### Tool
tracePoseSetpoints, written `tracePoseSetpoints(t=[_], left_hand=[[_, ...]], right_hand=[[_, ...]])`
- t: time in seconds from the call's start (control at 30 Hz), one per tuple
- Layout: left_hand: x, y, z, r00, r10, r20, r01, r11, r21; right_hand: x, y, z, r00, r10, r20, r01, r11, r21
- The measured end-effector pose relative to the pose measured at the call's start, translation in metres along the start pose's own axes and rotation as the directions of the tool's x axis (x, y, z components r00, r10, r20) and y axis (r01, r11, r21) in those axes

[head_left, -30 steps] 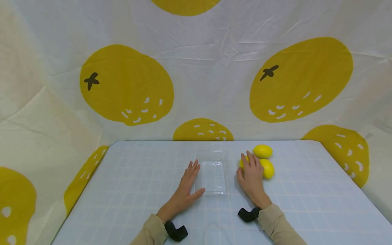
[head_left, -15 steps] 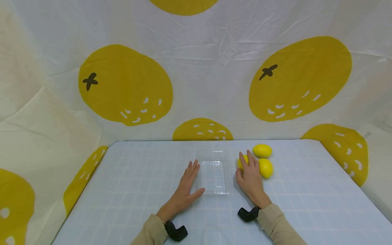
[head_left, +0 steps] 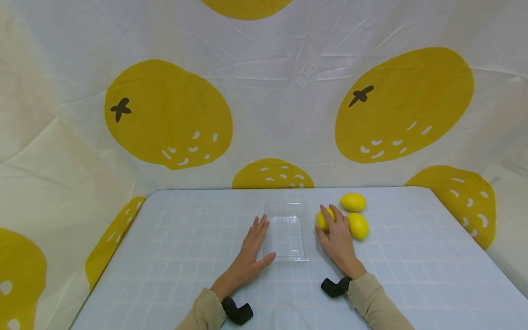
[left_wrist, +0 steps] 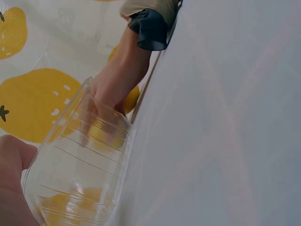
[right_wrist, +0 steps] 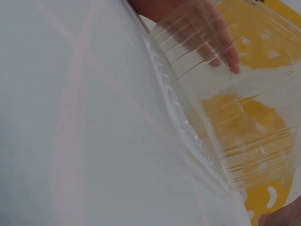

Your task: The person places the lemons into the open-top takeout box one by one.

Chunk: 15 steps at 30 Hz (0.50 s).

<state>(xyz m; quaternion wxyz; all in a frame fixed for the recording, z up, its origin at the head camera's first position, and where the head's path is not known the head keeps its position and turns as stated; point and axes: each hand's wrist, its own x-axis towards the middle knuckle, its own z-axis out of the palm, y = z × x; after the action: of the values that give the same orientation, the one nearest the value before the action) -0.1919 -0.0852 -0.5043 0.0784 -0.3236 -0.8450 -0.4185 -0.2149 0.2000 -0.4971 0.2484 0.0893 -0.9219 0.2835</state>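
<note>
A clear plastic container [head_left: 288, 210] stands on the table, in the middle of the head view. Along its left side lies my left hand [head_left: 249, 251], fingers stretched out and thumb at the near left corner. To the container's right, my right hand [head_left: 340, 243] grips a yellow lemon [head_left: 323, 221] between thumb and fingers. The left wrist view shows this held lemon [left_wrist: 104, 136] through the clear wall, with the fingers reaching down around it. A second lemon [head_left: 358, 226] lies just right of the right hand, and a third lemon [head_left: 353, 202] lies behind that one.
A pale blue checked cloth [head_left: 185, 238] covers the table. Behind it and at the sides hangs a white curtain [head_left: 284, 101] printed with big yellow fruit. Both wrists wear black camera mounts [head_left: 237, 311] under beige sleeves.
The right hand has shifted slightly left with its lemon, away from the two other lemons. More of the held lemon shows beside the fingers. The left hand and the container have stayed put.
</note>
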Motion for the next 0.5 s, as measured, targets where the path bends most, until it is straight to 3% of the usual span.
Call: tracePoseSetpoints(t=[0.2, 0.5], left_hand=[[0.0006, -0.0008, 0.0009, 1.0, -0.017, 0.002, 0.017, 1.0, 0.011], [0.0008, -0.0006, 0.0009, 1.0, -0.003, -0.002, 0.003, 1.0, 0.01]], right_hand=[[0.0005, 0.0014, -0.0002, 0.999, 0.016, 0.037, -0.017, 0.999, 0.032], [0.0025, 0.0059, -0.0043, 0.996, -0.069, 0.063, 0.063, 0.994, 0.085]])
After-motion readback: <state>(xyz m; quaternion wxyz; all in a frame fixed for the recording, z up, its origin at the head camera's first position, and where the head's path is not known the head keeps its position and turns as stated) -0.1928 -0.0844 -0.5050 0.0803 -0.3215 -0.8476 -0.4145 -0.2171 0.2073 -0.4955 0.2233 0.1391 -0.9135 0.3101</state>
